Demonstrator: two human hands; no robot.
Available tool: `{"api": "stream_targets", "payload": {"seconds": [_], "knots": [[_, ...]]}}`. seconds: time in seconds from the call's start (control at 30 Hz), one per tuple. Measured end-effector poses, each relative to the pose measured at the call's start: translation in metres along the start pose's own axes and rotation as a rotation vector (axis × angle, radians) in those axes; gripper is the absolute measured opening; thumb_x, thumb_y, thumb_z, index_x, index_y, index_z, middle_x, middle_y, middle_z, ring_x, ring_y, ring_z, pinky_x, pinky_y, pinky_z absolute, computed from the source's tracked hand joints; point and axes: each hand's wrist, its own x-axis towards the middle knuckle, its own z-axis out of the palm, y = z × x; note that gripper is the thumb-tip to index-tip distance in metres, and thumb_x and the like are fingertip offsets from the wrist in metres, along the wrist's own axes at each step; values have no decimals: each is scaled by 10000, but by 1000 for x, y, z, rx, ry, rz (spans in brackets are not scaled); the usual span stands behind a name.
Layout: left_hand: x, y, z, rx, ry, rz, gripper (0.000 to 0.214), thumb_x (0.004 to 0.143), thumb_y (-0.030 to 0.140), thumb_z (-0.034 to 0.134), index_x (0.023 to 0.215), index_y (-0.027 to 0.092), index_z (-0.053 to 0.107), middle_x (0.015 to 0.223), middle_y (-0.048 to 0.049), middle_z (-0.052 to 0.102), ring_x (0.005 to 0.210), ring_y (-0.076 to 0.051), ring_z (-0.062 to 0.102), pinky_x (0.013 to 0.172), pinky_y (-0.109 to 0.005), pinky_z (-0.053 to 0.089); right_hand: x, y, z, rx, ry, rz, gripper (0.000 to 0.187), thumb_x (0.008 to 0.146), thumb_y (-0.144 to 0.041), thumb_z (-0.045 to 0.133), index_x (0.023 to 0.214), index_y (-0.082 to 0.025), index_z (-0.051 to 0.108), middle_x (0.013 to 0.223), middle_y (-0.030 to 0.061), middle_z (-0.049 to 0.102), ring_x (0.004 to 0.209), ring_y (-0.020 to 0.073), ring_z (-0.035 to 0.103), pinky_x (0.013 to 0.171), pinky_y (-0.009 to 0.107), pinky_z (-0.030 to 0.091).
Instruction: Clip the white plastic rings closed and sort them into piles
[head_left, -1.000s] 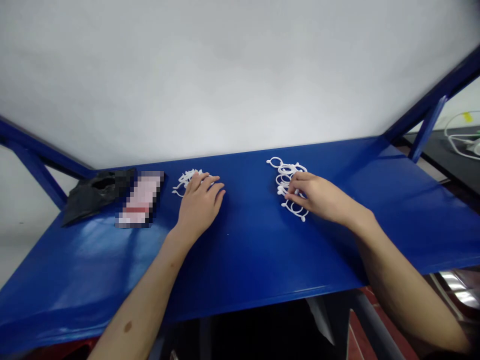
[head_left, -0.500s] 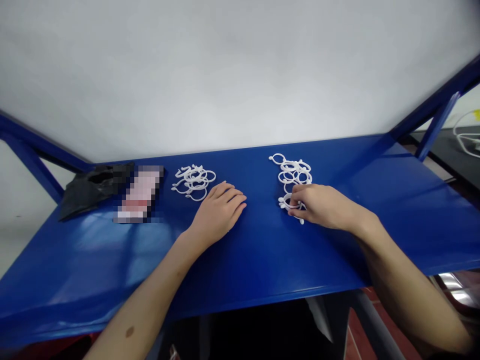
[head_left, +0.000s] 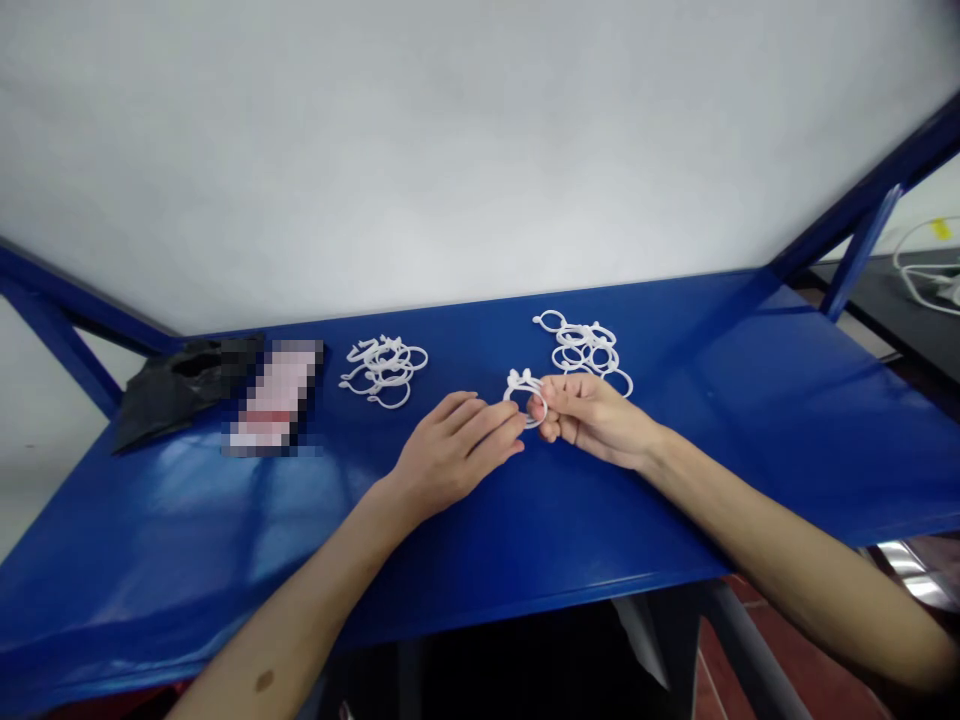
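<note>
I have the right hand (head_left: 592,420) pinched shut on a thin white plastic ring (head_left: 523,392), just above the blue metal shelf (head_left: 187,520). The left hand (head_left: 457,450) lies open and empty, fingertips just beside the ring.

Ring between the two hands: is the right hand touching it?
Touching. The head view shows the right hand pinching the ring's right edge between thumb and fingertips, with no gap visible.

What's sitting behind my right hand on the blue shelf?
A pile of white rings lies on the blue shelf just behind the right hand, whose grip pinches one white ring. The hand covers the pile's near edge.
</note>
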Motion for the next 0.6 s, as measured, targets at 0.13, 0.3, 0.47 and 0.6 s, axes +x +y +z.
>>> {"api": "stream_targets", "payload": {"seconds": [0.13,0.3,0.47,0.6], "knots": [[0,3,8,-3,-8,31,121,972,114,522,1002,177,622,979,-26,745,849,-145,693,920,-334,558,3,14,5,123,-72,37,224,904,-346,700,824,-146,639,793,-3,610,641,60,584,638,192,520],[-1,-3,7,-71,-51,-8,224,979,76,441,923,158,641,893,-23,729,897,-140,703,979,-318,566,2,13,7,-398,98,-151,302,959,-466,588,994,-168,629,930,53,647,665,111,609,650,285,551],[-6,-10,0,-108,-154,-116,277,990,94,392,888,171,638,874,-22,715,898,-148,710,982,-334,573,-9,3,9,-1406,161,-718,319,978,-411,582,1209,-194,614,1257,122,615,955,199,653,811,356,547],[-5,-7,0,-134,-193,-108,317,1007,124,360,832,192,616,803,11,683,864,-138,703,1026,-350,551,-8,5,15,-1846,-61,-708,268,1046,-313,452,1117,-144,647,1157,103,688,863,193,658,727,338,482]]}}
